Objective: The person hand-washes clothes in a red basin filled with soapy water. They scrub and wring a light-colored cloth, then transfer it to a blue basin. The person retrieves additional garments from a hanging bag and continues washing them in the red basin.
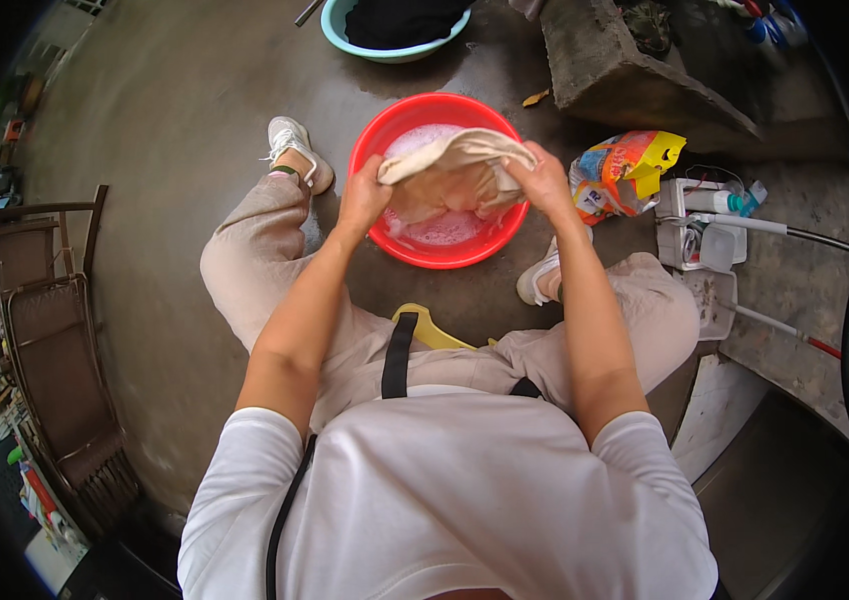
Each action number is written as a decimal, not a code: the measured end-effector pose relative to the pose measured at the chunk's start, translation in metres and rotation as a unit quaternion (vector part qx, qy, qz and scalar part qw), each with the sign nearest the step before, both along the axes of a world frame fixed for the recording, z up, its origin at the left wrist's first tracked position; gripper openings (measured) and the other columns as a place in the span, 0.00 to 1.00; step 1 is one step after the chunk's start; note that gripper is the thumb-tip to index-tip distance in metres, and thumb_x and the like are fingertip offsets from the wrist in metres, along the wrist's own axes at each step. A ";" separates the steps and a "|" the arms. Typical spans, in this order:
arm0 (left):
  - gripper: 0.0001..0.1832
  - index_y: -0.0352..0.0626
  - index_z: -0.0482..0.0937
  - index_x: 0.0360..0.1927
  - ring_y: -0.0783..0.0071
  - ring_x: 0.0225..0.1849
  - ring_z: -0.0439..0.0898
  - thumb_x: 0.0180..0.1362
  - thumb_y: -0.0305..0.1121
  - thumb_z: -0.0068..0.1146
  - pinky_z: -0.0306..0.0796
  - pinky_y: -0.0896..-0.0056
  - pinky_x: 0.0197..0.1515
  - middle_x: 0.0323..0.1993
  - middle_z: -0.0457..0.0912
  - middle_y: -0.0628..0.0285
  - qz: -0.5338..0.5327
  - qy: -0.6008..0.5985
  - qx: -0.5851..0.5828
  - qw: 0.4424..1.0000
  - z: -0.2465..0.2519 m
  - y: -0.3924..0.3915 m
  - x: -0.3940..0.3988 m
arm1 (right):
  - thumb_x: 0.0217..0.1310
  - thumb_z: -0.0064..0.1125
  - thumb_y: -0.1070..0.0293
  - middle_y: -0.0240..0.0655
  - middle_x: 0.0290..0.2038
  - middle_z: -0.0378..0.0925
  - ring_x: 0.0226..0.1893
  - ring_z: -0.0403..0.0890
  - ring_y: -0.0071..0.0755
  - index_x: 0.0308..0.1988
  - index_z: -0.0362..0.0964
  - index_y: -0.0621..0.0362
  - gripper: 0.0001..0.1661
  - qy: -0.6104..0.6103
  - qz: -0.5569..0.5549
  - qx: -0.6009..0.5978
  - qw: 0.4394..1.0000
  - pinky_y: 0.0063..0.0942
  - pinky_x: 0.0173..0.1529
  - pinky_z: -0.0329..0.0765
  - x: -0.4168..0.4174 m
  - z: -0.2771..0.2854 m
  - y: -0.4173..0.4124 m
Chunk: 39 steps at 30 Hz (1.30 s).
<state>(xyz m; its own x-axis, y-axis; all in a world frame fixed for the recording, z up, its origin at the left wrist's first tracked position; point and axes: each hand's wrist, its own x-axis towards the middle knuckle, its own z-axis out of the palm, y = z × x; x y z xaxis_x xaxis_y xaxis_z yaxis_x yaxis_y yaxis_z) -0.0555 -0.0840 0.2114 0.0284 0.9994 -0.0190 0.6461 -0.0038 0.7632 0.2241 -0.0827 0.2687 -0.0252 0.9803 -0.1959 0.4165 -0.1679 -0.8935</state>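
A wet cream-coloured cloth garment [447, 180] is stretched between my two hands above a red plastic basin [448, 257]. My left hand [366, 193] grips one end of its thick folded edge, which looks like a waistband. The other end is held by my right hand [542, 180], near the basin's right rim. Below the band the fabric hangs down into the basin. Soapy water with foam [443, 227] shows under and behind the cloth. How much of the garment lies under the suds is hidden.
Beyond the red basin is a light-blue basin [394, 54] with dark cloth [406, 22]. To the right lie a detergent bag [616, 176], a white plastic basket [676, 244] with bottles, and a concrete block [612, 67]. A brown folding chair [57, 367] stands left on the wet floor.
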 end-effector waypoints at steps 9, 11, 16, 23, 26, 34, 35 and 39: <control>0.10 0.39 0.76 0.37 0.87 0.33 0.74 0.52 0.28 0.60 0.68 0.84 0.37 0.31 0.79 0.70 -0.031 -0.217 0.256 0.942 0.230 0.032 0.037 | 0.51 0.62 0.72 0.32 0.35 0.77 0.34 0.77 0.20 0.40 0.70 0.63 0.15 0.392 -0.030 0.229 0.891 0.18 0.39 0.73 -0.030 0.195 0.022; 0.10 0.38 0.76 0.37 0.86 0.33 0.74 0.52 0.28 0.61 0.69 0.83 0.37 0.31 0.79 0.70 -0.049 -0.259 0.299 0.917 0.257 0.033 0.046 | 0.53 0.54 0.75 0.33 0.35 0.77 0.35 0.77 0.25 0.44 0.69 0.65 0.15 0.415 -0.032 0.282 0.864 0.21 0.41 0.74 -0.037 0.224 0.020; 0.13 0.38 0.74 0.40 0.83 0.36 0.75 0.51 0.27 0.61 0.69 0.81 0.40 0.34 0.79 0.68 -0.064 -0.290 0.270 0.916 0.275 0.028 0.048 | 0.53 0.57 0.74 0.34 0.36 0.77 0.34 0.77 0.22 0.43 0.69 0.64 0.15 0.437 -0.015 0.284 0.853 0.19 0.40 0.74 -0.027 0.229 0.015; 0.14 0.37 0.72 0.42 0.79 0.37 0.74 0.50 0.26 0.52 0.67 0.77 0.42 0.34 0.77 0.64 0.011 -0.180 -0.033 0.983 0.083 0.019 0.041 | 0.54 0.57 0.72 0.35 0.40 0.75 0.38 0.76 0.24 0.46 0.67 0.64 0.18 0.310 -0.103 0.005 0.945 0.20 0.42 0.72 -0.041 0.035 0.007; 0.13 0.38 0.71 0.43 0.77 0.36 0.74 0.54 0.26 0.49 0.68 0.76 0.41 0.35 0.76 0.63 0.076 -0.207 -0.113 0.969 0.013 0.006 0.042 | 0.55 0.55 0.72 0.36 0.41 0.74 0.40 0.76 0.27 0.48 0.65 0.64 0.19 0.328 -0.143 -0.130 0.925 0.24 0.44 0.73 -0.050 -0.017 -0.014; 0.21 0.43 0.64 0.54 0.73 0.47 0.72 0.57 0.32 0.49 0.69 0.70 0.47 0.50 0.70 0.60 -0.024 -0.494 -0.245 0.834 0.117 0.016 0.076 | 0.42 0.67 0.70 0.41 0.49 0.66 0.50 0.70 0.33 0.53 0.52 0.66 0.40 0.201 0.061 0.057 0.976 0.29 0.51 0.68 -0.065 0.009 -0.002; 0.22 0.43 0.63 0.55 0.74 0.48 0.71 0.57 0.33 0.50 0.68 0.69 0.48 0.52 0.69 0.61 -0.086 -0.496 -0.227 0.834 0.124 0.020 0.075 | 0.44 0.64 0.73 0.40 0.48 0.67 0.49 0.70 0.31 0.53 0.53 0.65 0.37 0.215 0.045 0.060 0.974 0.28 0.51 0.69 -0.061 0.010 0.004; 0.22 0.43 0.64 0.56 0.76 0.51 0.69 0.58 0.35 0.49 0.65 0.73 0.51 0.51 0.70 0.62 -0.125 -0.496 -0.247 0.823 0.114 0.032 0.071 | 0.45 0.51 0.80 0.37 0.44 0.69 0.44 0.72 0.29 0.51 0.58 0.65 0.28 0.274 -0.047 0.031 0.960 0.25 0.48 0.70 -0.054 0.029 0.008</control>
<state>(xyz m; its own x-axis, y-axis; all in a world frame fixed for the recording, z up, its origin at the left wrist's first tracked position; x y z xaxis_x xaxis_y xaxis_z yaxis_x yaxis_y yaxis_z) 0.0150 -0.0519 0.3251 0.4785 0.8373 -0.2644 -0.2690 0.4264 0.8636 0.1699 -0.0751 0.2980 -0.0193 0.9927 -0.1194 -0.1326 -0.1209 -0.9838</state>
